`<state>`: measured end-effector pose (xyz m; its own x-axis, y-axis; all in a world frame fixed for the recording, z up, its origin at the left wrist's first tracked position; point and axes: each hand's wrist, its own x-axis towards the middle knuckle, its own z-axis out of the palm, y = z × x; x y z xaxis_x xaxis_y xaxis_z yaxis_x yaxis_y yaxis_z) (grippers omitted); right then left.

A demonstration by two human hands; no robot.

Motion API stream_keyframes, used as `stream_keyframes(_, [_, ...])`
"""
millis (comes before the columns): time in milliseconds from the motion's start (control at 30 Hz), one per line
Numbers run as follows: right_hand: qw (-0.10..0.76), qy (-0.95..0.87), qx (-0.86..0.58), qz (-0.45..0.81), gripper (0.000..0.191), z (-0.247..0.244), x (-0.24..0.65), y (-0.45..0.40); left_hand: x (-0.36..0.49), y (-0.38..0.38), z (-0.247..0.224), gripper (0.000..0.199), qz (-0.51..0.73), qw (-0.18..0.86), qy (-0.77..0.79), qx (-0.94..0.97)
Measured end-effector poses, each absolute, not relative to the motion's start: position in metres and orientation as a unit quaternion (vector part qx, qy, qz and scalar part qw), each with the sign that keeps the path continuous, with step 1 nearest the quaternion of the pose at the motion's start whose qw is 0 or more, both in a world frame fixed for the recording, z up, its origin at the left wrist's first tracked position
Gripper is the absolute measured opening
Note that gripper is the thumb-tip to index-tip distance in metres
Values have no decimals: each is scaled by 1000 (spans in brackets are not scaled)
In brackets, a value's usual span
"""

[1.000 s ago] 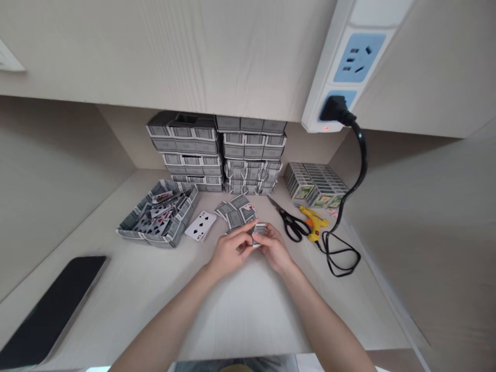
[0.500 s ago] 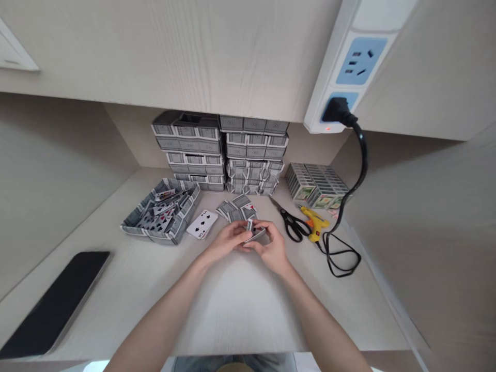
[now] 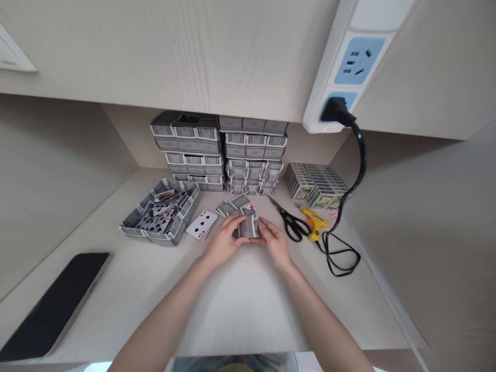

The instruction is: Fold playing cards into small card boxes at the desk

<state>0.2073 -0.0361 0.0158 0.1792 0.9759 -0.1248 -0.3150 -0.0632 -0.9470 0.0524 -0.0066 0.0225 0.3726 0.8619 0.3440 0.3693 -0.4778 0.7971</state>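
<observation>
Between my hands is a playing card (image 3: pixel 247 227), its grey patterned back facing up and its right edge folded. My left hand (image 3: pixel 225 240) grips the card from the left, thumb along the near edge. At the right end my right hand (image 3: pixel 274 240) has its thumb and fingers closed on the card's edge. Just beyond lie several loose cards (image 3: pixel 232 207), mostly backs up. Left of my left hand rests a small stack of playing cards (image 3: pixel 202 225), a five of spades on top.
A tray made of cards (image 3: pixel 170 235) holds loose cards at left. Stacked card-built boxes (image 3: pixel 253 147) stand behind. Scissors (image 3: pixel 292 225), a yellow glue gun (image 3: pixel 315 222) with its cord, and card packs (image 3: pixel 318 185) are at right. A black phone-like slab (image 3: pixel 58 305) lies front left.
The card in my hands has been turned so its grey back faces up. My right hand has shifted slightly right, its fingers now at the card's right edge.
</observation>
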Motion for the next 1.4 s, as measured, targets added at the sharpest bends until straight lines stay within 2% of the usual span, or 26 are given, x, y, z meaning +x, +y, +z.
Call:
stream_keyframes(100, [584,-332,-493,553,43,19,206,-38,51,-10,27,50,365,239,404,804])
stream_keyframes(200, [575,-337,-503,551,35,20,206,-39,51,-11,29,51,354,222,402,815])
stream_keyframes(667, [565,-324,-492,578,33,24,208,-40,53,-11,25,57,336,216,397,826])
stream_keyframes(1133, [592,-338,-516,519,25,10,208,-37,59,-17,26,57,343,214,393,826])
stream_keyframes(1267, [586,-393,-495,507,30,7,206,-37,58,-15,22,55,349,194,410,820])
stream_keyframes(1400, [572,-437,-476,505,46,3,200,-41,57,-13,18,53,352,167,432,814])
